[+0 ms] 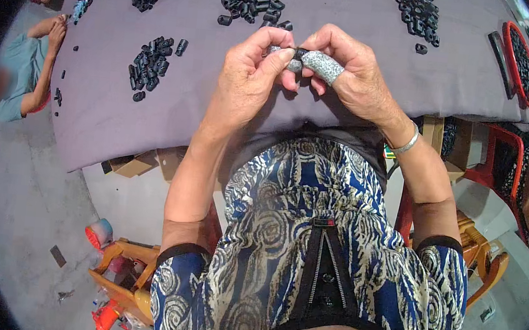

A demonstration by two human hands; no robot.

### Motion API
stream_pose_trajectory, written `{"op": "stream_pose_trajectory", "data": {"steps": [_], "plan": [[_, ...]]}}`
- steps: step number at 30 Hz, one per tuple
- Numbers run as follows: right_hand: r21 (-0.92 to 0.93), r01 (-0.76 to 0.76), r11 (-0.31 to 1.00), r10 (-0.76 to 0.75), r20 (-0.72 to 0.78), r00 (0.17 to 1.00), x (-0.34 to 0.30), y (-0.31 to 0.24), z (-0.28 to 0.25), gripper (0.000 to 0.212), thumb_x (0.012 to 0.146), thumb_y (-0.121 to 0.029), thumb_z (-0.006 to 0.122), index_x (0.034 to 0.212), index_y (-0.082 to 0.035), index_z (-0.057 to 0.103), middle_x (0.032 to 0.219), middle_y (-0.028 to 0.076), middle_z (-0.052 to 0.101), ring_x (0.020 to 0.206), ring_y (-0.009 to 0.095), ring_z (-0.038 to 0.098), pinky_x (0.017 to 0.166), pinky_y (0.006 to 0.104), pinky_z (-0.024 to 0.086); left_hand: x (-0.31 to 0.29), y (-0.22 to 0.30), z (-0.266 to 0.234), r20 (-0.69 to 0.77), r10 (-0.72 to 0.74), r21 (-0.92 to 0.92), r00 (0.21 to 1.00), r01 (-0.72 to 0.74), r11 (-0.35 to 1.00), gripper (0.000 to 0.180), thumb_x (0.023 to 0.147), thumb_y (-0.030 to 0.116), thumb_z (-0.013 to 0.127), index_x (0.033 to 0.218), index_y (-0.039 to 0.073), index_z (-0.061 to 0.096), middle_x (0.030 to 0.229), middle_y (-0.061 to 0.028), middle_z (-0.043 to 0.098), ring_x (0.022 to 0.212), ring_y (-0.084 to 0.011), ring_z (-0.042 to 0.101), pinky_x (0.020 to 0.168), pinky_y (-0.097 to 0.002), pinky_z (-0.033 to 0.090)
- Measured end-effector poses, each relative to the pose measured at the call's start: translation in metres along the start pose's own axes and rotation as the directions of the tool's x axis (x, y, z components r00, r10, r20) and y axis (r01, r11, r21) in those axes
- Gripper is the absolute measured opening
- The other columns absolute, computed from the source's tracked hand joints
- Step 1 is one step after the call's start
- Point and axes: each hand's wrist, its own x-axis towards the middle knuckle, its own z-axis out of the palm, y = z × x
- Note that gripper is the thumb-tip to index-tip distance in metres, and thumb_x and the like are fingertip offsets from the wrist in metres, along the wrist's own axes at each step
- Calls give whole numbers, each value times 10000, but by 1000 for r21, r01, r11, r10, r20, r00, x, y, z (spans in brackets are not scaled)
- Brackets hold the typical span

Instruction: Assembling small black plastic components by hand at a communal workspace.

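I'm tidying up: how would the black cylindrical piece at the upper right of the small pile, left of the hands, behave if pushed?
The black cylindrical piece may roll, as its sides look rounded, though the purplish-grey cloth could slow it. It seems stiff, showing no sag, and probably light, given its small size against the left hand.

We look down from the wearer's head through the left of two side-by-side fisheye lenses, facing past the blue-and-cream patterned fabric top (pixel 265 229) toward the wide grey-mauve cloth-covered table (pixel 106 92). The bare left hand (pixel 247 77) and the bare right hand (pixel 359 75) lie near us, the smooth grey floor (pixel 34 206) farther below, and straight edges bend toward our dark rim
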Motion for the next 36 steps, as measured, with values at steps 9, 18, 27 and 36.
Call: {"op": "stream_pose_trajectory", "data": {"steps": [9,18,27,36], "plan": [[-10,8,1000,-9,-62,998,0,4,3,121,895,-16,485,995,-30,552,763,12,600,568,44,530,484,186,439,2,3,9,-93,103,235,990,-79,969,111,919,41,548,963,-43,605,753,-40,624,610,-83,615,546,-227,506],[35,-10,999,13,-88,996,1,9,4,100,899,-32,517,993,-42,551,765,1,603,571,36,531,484,174,438,0,13,13,-148,59,185,987,-31,982,144,915,40,550,986,-57,630,792,-69,660,631,-102,645,573,-240,543],[-42,46,998,-49,-50,998,1,7,4,92,912,-68,534,1001,-46,551,772,-6,607,604,30,545,494,175,454,-5,19,7,-93,67,452,993,-18,892,213,948,54,521,1106,-67,596,879,-116,691,807,-176,696,704,-256,556],[-38,52,998,-54,-58,997,0,8,3,90,917,-82,539,997,-46,557,786,-5,615,606,28,547,509,175,462,-5,17,8,-119,182,462,976,-108,880,161,916,36,535,982,-68,639,808,-103,689,728,-176,706,616,-254,543]]}}
